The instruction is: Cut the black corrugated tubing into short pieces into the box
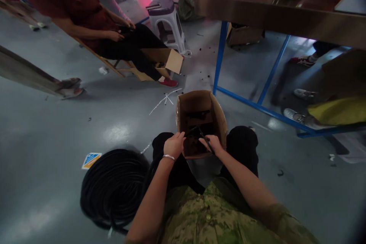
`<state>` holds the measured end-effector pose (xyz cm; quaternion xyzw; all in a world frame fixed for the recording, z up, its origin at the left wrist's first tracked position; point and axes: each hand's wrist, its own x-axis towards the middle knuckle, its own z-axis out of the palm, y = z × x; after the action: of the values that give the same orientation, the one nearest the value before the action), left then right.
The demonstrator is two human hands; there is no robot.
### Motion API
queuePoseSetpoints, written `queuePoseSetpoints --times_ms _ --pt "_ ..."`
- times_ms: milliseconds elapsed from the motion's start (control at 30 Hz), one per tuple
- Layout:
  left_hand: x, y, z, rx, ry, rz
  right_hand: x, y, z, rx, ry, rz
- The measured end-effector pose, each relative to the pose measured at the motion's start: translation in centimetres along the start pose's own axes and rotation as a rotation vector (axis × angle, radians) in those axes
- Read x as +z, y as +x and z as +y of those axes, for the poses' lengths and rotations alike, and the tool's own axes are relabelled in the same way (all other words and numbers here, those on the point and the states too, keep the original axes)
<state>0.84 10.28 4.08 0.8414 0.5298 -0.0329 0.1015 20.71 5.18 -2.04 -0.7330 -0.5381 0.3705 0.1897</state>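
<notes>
I sit with a brown cardboard box (217, 112) between my knees; dark pieces lie inside it. My left hand (173, 145), with a silver bracelet on the wrist, is closed on a short piece of black tubing (192, 132) at the box's near edge. My right hand (213, 143) is closed on a thin dark tool (206, 141) that meets the tubing. What kind of tool it is I cannot make out. A large coil of black hose (114, 187) lies on the floor by my left knee, and a strand runs from it toward my lap.
A seated person in a red top (85, 11) is at the back left beside an open carton (168, 61). A white stool (168, 23) stands behind. A wooden table on blue legs (274, 11) fills the right, with other people's shoes (294, 114) under it. White cable ties (166, 99) lie on the grey floor.
</notes>
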Motion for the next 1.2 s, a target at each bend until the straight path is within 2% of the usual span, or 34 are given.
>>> queuePoseSetpoints --times_ms 233,333,433,500,567,667,767,833,1033,1133,1200 --pt "0.3 0.0 -0.1 0.061 0.118 -0.035 0.6 -0.1 0.1 0.044 -0.165 0.008" --pt "0.7 0.3 -0.2 0.111 0.177 -0.057 0.9 -0.3 0.4 0.149 -0.161 0.01" --pt "0.9 0.5 -0.3 0.142 0.239 -0.08 1.0 -0.7 0.9 0.147 -0.151 0.058" --pt "0.9 0.4 -0.2 0.117 0.258 -0.09 0.9 -1.0 1.1 0.181 -0.119 0.055" --pt "0.8 0.0 -0.1 0.074 0.259 -0.081 0.7 -1.2 1.1 0.263 -0.002 0.017" --pt "0.9 -1.0 0.3 0.078 0.222 -0.052 0.1 -1.7 0.6 0.352 0.343 -0.056" --pt "1.6 -2.4 1.0 0.127 0.173 -0.055 -0.6 -2.4 -0.4 0.305 0.682 -0.112" --pt "2.3 -3.2 1.5 0.151 0.143 -0.053 -1.1 -3.0 -0.9 0.251 0.814 -0.13" --pt "3.9 -5.0 3.0 0.218 0.025 0.013 -1.5 -4.3 -1.2 0.227 0.943 -0.064" --pt "4.2 -5.9 3.8 0.287 -0.018 -0.015 -1.4 -4.5 -0.7 0.217 1.015 0.049" --pt "4.5 -6.4 4.2 0.301 -0.027 -0.016 -1.6 -4.5 -0.3 0.165 0.981 0.127"
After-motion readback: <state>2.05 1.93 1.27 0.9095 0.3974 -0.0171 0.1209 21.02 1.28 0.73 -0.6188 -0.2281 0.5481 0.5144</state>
